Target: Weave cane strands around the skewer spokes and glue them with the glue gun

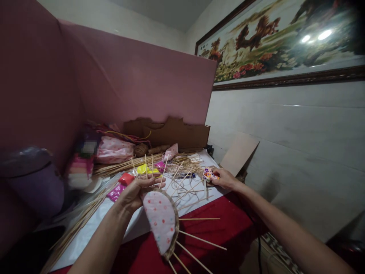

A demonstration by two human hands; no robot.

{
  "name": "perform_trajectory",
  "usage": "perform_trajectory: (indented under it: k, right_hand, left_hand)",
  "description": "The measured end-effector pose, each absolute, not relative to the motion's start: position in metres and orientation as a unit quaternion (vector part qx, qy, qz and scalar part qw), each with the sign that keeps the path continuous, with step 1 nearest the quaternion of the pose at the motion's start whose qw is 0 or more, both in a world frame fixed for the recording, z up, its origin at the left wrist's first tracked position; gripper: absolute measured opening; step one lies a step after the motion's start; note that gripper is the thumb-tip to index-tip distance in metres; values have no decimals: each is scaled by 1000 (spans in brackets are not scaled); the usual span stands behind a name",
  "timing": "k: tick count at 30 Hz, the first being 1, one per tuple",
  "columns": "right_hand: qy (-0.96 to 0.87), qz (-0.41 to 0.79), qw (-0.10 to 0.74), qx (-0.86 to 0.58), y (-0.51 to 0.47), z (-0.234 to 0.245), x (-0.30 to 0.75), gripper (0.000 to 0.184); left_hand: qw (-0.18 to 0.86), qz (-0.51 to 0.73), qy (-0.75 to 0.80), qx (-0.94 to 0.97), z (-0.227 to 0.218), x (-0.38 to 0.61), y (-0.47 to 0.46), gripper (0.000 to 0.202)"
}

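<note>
My left hand [134, 195] is closed on the upper edge of a half-round panel [160, 220], tilted over the table's front edge. White cloth with small red and blue prints covers the panel, and brown cord lines its curved rim. Thin wooden sticks [199, 219] fan out from that rim, several of them past my left fingers. Farther right, my right hand [224, 179] grips a white thing with purple and orange spots [209, 173]; its kind is unclear, as my fingers cover part of it. Blue-handled scissors [188, 175] lie between the hands.
Bright yellow [142, 169], red [127, 178] and magenta packets [116, 192] lie behind my left hand. Long reeds [82, 220] run along the left side. At the back are twine balls [141, 150], printed cloth [115, 149] and cardboard [182, 133]. A black cable [259, 247] hangs at right.
</note>
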State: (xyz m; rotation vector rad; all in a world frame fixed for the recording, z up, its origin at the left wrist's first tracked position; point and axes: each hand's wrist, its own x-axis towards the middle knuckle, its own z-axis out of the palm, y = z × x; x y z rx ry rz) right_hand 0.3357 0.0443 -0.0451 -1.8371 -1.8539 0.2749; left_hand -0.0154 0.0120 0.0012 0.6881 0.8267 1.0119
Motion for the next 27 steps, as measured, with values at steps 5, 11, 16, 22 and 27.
perform_trajectory:
  k: [5, 11, 16, 22, 27]
  right_hand:
    - [-640, 132, 321, -685, 40, -39, 343, 33]
    - [-593, 243, 379, -667, 25, -35, 348, 43]
    - [-575, 277, 403, -656, 19, -30, 346, 44]
    - [-568, 323, 402, -641, 23, -32, 337, 40]
    - [-541, 363, 420, -632, 22, -31, 329, 30]
  left_hand:
    - [740, 463, 374, 313, -2, -17, 16, 26]
    - [739, 456, 382, 317, 0, -17, 15, 25]
    - [738, 454, 384, 320, -1, -17, 14, 27]
    - [738, 454, 378, 326, -2, -18, 16, 28]
    - [739, 448, 385, 323, -2, -17, 15, 30]
